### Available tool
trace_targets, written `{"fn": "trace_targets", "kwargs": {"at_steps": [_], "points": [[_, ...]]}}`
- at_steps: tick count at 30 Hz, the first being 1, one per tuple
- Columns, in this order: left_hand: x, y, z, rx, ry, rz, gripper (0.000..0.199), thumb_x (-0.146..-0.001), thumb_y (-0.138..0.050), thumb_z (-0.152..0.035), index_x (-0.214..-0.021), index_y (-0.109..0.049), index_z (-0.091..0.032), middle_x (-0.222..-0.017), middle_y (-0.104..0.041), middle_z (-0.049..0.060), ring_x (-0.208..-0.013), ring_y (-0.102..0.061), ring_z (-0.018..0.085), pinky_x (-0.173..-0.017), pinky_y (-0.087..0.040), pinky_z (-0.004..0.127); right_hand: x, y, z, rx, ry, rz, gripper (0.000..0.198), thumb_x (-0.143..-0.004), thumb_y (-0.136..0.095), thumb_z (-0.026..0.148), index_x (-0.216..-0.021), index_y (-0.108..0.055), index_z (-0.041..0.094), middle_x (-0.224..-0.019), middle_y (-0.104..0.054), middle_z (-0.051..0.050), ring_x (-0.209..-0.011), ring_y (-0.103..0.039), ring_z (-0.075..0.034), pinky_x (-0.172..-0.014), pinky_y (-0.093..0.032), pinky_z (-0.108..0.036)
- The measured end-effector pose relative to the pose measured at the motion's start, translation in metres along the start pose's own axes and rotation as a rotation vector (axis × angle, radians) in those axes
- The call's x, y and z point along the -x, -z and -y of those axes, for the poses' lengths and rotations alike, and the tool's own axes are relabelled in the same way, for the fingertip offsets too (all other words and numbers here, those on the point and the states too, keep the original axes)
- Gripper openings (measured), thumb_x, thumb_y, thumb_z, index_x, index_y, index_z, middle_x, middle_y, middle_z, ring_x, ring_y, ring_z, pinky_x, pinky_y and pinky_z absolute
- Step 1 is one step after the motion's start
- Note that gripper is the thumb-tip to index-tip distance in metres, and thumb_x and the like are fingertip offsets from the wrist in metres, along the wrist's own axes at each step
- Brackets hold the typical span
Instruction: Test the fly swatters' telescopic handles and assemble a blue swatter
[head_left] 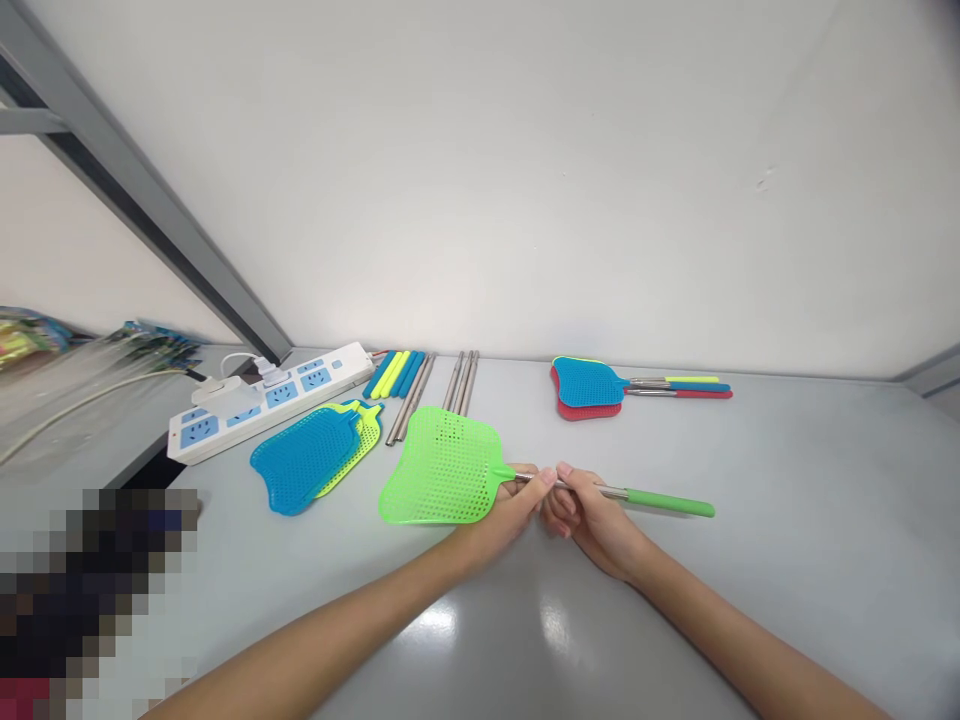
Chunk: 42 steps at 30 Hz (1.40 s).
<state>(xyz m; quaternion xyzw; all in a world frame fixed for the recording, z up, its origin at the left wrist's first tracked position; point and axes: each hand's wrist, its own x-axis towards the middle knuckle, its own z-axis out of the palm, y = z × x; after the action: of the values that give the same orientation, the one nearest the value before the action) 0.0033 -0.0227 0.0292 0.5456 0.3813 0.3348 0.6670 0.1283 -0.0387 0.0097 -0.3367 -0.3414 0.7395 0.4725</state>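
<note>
Head view: both hands (555, 510) hide the green swatter (442, 468) rod's middle.

Green fly swatter over the grey table

The fly swatter (450, 468) lies nearly level, mesh head to the left, metal rod running right to a green grip, gripped at mid-rod.

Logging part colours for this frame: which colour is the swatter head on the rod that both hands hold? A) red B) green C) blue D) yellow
B: the left hand and right hand both grip the metal rod of the green swatter, whose mesh head and handle grip are both green; the blue and yellow loose heads lie apart to its left, untouched.
</note>
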Motion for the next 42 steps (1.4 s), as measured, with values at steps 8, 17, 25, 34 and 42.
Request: {"fn": "trace_targets", "kwargs": {"at_steps": [8, 17, 25, 34, 42], "points": [[-0.001, 0.002, 0.006, 0.021, 0.072, -0.032, 0.039, -0.077, -0.042, -0.044, -0.049, -0.042, -0.016, -0.038, -0.031, -0.006, -0.034, -0.025, 0.005, -0.036, -0.017, 0.021, 0.001, -0.001, 0.0, 0.013, 0.023, 0.012, 0.042, -0.079, -0.045, 0.036, -0.043, -0.034, 0.017, -0.043, -0.032, 0.005, -0.042, -0.036, -0.009, -0.049, -0.026, -0.025], [-0.006, 0.009, 0.016, 0.261, -0.021, -0.169, 0.046, -0.081, -0.027, -0.044, -0.046, -0.038, -0.017, -0.032, -0.022, -0.007, -0.031, -0.025, 0.006, -0.04, -0.021, 0.022, 0.0, 0.001, 0.004, -0.189, 0.049, -0.154, 0.042, -0.079, -0.041, 0.036, -0.041, -0.034, 0.018, -0.04, -0.026, 0.005, -0.041, -0.031, -0.009, -0.051, -0.027, -0.027], [-0.006, 0.009, 0.018, 0.288, -0.066, -0.36, 0.043, -0.081, -0.026, -0.043, -0.047, -0.032, -0.018, -0.033, -0.021, -0.007, -0.031, -0.021, 0.006, -0.037, -0.019, 0.021, 0.002, -0.002, 0.004, -0.089, 0.074, -0.113, 0.042, -0.078, -0.04, 0.028, -0.037, -0.034, 0.017, -0.037, -0.03, 0.004, -0.041, -0.037, -0.01, -0.05, -0.026, -0.027], [0.003, 0.008, 0.011, 0.031, 0.097, -0.148, 0.048, -0.079, -0.022, -0.041, -0.04, -0.037, -0.017, -0.031, -0.02, -0.006, -0.028, -0.016, 0.006, -0.034, -0.011, 0.022, 0.005, 0.006, 0.006, -0.072, -0.061, 0.106, 0.043, -0.081, -0.029, 0.037, -0.042, -0.029, 0.02, -0.038, -0.036, 0.003, -0.038, -0.042, -0.013, -0.049, -0.032, -0.029], [0.006, 0.004, 0.02, 0.058, 0.067, -0.009, 0.049, -0.082, -0.024, -0.043, -0.043, -0.04, -0.016, -0.039, -0.046, 0.001, -0.037, -0.045, 0.011, -0.037, -0.021, 0.021, 0.005, 0.002, 0.001, 0.009, -0.058, 0.152, 0.043, -0.082, -0.028, 0.038, -0.043, -0.032, 0.019, -0.036, -0.04, 0.003, -0.04, -0.047, -0.014, -0.054, -0.036, -0.031]]}}
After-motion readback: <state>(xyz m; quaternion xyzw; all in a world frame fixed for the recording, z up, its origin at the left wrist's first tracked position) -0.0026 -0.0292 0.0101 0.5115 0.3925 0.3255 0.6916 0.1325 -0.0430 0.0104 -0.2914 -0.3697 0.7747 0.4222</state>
